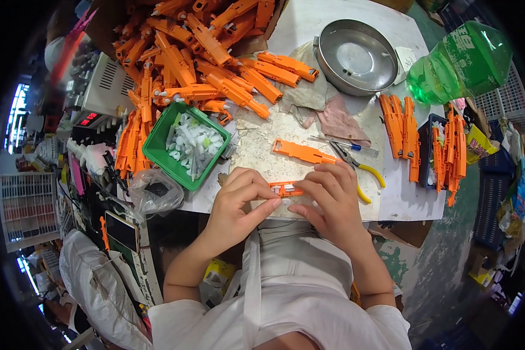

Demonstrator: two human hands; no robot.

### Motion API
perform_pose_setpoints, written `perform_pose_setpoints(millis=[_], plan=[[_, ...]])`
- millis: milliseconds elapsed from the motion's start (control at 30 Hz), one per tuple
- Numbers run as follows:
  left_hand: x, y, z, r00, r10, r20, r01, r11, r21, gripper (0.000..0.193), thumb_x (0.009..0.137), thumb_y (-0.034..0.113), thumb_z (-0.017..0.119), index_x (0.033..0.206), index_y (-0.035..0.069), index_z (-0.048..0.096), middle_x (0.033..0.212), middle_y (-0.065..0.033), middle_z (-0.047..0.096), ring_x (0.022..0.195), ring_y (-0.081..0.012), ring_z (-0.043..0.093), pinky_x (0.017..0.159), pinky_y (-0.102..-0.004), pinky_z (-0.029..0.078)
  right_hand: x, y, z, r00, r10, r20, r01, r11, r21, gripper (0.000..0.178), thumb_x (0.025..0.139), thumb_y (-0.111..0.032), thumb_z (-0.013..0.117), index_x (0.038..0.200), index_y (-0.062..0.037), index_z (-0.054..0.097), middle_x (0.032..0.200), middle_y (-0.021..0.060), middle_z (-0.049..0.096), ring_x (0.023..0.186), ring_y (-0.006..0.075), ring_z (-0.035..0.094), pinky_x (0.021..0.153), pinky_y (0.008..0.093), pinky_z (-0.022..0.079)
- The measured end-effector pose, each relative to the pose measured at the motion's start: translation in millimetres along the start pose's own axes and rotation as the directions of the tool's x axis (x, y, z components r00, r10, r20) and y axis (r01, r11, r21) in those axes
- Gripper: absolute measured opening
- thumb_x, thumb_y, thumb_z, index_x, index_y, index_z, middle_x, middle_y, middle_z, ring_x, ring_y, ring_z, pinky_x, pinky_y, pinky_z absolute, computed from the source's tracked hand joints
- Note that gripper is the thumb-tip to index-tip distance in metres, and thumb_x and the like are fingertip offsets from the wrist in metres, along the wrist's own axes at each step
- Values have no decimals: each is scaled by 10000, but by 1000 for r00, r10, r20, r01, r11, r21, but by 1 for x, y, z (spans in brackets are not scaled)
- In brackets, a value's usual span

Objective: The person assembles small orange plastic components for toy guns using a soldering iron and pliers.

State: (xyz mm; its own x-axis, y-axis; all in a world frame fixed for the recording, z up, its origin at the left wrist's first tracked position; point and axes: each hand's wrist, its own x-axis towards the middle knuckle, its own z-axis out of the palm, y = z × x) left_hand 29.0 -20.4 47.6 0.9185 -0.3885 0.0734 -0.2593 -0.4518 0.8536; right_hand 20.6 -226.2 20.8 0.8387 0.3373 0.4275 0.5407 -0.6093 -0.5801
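Observation:
Near the table's front edge, my left hand (244, 200) and my right hand (331, 195) grip an orange plastic part (283, 188) from its two ends. White pieces show inside its open side, and a small whitish piece (286, 201) hangs just below it between my thumbs. My fingers cover both ends of the part. Just beyond my hands lies a long orange plastic shell (304, 153). Pliers with yellow handles (370, 170) rest beside my right hand, partly behind it. A thin screwdriver-like tool (351, 144) lies above them.
A green bin (153, 142) of white plastic pieces stands left of my hands. Behind it, orange shells (178, 61) are heaped. A metal bowl (356, 55), pink cloth (338, 119) and green bottle (464, 61) stand farther off. More orange shells (399, 128) lie right, beside a dark bin (429, 151).

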Motion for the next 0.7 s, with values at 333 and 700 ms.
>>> perform_pose_setpoints(millis=[333,700], plan=[[-15,10,18,986,-158,44,149,751,-643,78,811,74,684,786,19,634,822,-26,573,882,-142,481,844,-288,353,-11,-27,-10,992,91,-92,-66,967,246,356,655,-208,780,960,-87,641,952,36,579,947,246,517,859,395,396],[-15,5,32,950,111,-293,-116,993,2,107,757,99,720,798,32,647,786,-51,560,837,-207,503,783,-320,392,-25,-10,-1,975,58,-213,-49,998,45,216,679,-95,745,879,-89,665,885,27,591,919,236,529,842,391,398]])
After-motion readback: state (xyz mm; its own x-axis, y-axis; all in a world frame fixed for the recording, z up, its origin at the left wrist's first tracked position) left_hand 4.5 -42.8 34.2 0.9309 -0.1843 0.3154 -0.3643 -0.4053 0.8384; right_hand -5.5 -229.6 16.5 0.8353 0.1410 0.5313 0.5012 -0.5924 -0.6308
